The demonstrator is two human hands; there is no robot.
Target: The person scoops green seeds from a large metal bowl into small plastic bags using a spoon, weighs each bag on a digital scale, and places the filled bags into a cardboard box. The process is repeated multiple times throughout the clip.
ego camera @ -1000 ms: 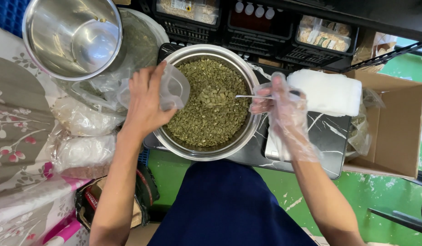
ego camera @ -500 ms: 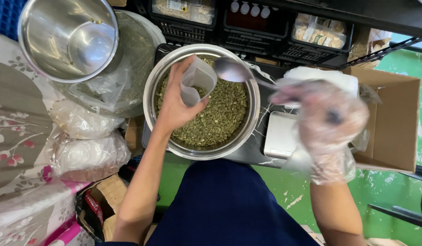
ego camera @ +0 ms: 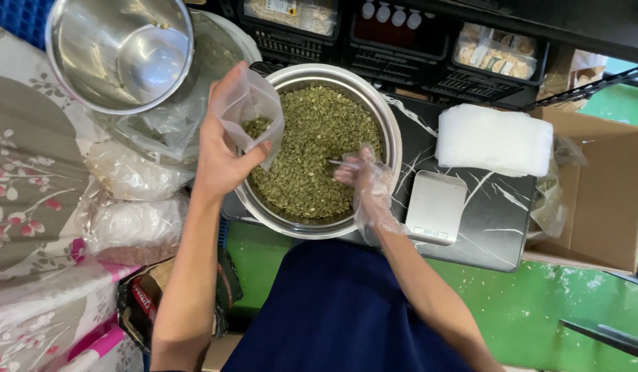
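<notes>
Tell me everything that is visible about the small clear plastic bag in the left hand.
The small clear plastic bag is thin, see-through and crinkled, with some green seeds at its bottom. The bare left hand pinches it, holding it over the left rim of the large round steel bowl, which is full of the same seeds. Its mouth is hard to make out. Nothing but the left hand touches it; the gloved right hand is apart from it.

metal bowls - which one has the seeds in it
The large metal bowl between the hands, full of green seeds. The other metal bowl, upper left, holds none.
</notes>
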